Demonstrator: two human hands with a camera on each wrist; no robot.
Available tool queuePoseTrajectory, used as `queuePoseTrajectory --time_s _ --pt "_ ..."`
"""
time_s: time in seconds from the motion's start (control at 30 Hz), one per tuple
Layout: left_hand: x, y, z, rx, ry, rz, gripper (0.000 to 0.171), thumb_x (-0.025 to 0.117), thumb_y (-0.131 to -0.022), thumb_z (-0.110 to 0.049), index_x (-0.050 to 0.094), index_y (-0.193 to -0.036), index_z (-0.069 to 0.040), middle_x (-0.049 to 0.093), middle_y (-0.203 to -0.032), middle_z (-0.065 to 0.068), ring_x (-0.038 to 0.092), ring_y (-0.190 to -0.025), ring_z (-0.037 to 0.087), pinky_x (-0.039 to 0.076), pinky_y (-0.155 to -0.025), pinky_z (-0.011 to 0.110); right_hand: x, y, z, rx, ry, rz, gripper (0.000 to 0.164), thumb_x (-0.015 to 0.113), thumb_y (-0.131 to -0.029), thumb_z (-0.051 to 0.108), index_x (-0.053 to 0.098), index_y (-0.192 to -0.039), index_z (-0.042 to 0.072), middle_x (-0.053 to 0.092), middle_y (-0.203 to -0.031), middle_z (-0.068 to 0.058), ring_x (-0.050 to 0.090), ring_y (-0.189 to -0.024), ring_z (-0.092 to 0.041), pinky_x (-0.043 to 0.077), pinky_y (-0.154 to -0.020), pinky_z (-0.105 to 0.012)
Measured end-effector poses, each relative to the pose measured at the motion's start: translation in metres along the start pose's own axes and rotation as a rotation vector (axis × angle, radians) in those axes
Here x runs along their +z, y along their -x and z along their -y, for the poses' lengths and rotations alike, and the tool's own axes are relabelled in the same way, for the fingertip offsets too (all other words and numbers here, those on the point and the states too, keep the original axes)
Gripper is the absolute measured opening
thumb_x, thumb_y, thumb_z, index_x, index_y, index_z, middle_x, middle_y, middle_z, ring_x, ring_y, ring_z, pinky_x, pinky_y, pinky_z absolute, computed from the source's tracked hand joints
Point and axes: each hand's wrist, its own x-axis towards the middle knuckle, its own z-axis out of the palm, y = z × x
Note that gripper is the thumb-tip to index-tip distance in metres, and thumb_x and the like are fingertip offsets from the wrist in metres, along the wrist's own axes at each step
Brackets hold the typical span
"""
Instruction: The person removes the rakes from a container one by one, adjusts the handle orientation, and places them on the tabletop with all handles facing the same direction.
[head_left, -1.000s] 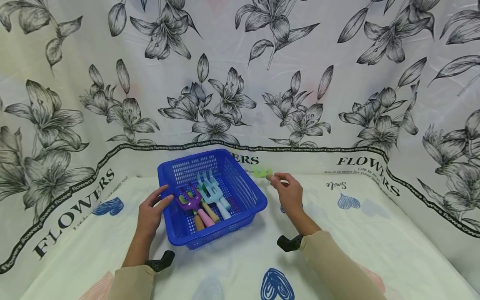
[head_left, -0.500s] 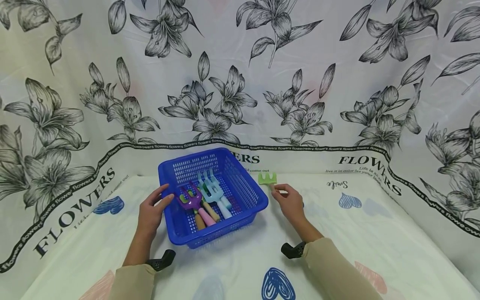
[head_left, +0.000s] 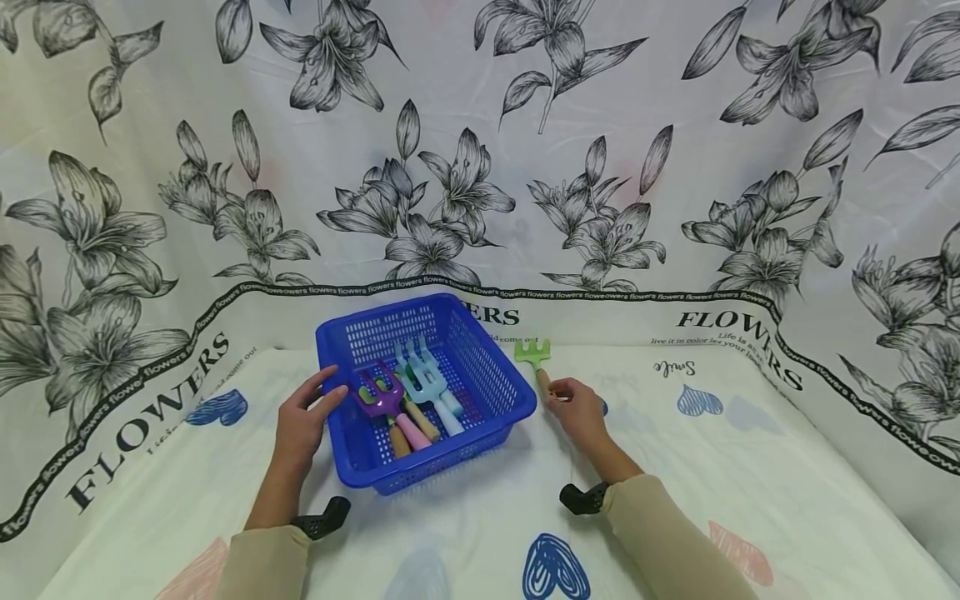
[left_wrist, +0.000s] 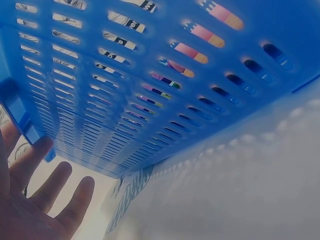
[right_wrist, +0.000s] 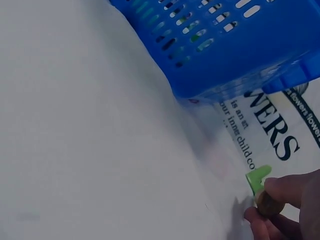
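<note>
My right hand (head_left: 581,415) pinches the wooden handle of a small green hand rake (head_left: 532,352), just right of a blue plastic basket (head_left: 517,407). The rake's prongs point away from me, toward the back. In the right wrist view, thumb and fingers close round the handle's brown end (right_wrist: 270,204). At the basket's left rim, my left hand (head_left: 298,429) rests with thumb and index finger at the edge. Its other fingers (left_wrist: 77,202) spread loosely outside the perforated wall. Inside the basket lie several hand forks, among them a purple one (head_left: 386,400) and a light blue one (head_left: 427,385).
White cloth printed with hearts (head_left: 555,567) covers the surface. Behind it hangs a flower-printed curtain (head_left: 600,208), its lettered border running close behind the basket and the green rake. More curtain closes in the left and right sides.
My right hand has drawn back toward me, and more of the green rake's handle now shows ahead of my fingers. The basket and my left hand have stayed put.
</note>
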Motion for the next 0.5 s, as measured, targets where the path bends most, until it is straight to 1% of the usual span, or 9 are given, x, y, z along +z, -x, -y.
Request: queuePoseTrajectory --time_s 0.2,0.3,0.5 --pt "0.0 -0.001 0.001 -0.001 -0.009 -0.005 0.062 0.064 -0.092 -0.043 0.046 -0.146 -0.019 0.037 -0.152 0.012 0.033 -0.139 0.037 0.032 -0.106 0.058 0.006 -0.003 0.001 0.017 0.011 -0.016 0.03 0.073 -0.085 0.007 0.066 -0.113 0.002 0.068 -0.11 -0.016 0.064 -0.099 -0.029 0.053 -0.083 -0.043" --pt "-0.001 -0.002 0.003 -0.003 -0.014 -0.014 0.061 0.064 -0.092 -0.042 0.047 -0.146 -0.018 0.038 -0.151 0.012 0.034 -0.138 0.037 0.033 -0.106 0.058 0.01 -0.003 0.002 0.041 0.004 -0.017 0.032 0.074 -0.084 0.007 0.065 -0.114 0.002 0.068 -0.109 -0.017 0.064 -0.099 -0.03 0.053 -0.083 -0.043" --pt "0.0 -0.002 0.003 0.002 -0.008 -0.011 0.061 0.064 -0.093 -0.042 0.046 -0.146 -0.018 0.037 -0.152 0.013 0.033 -0.138 0.038 0.032 -0.106 0.059 0.012 -0.003 0.002 0.051 0.029 -0.039 0.03 0.074 -0.082 0.005 0.066 -0.112 0.002 0.069 -0.102 -0.015 0.065 -0.093 -0.028 0.053 -0.078 -0.041"
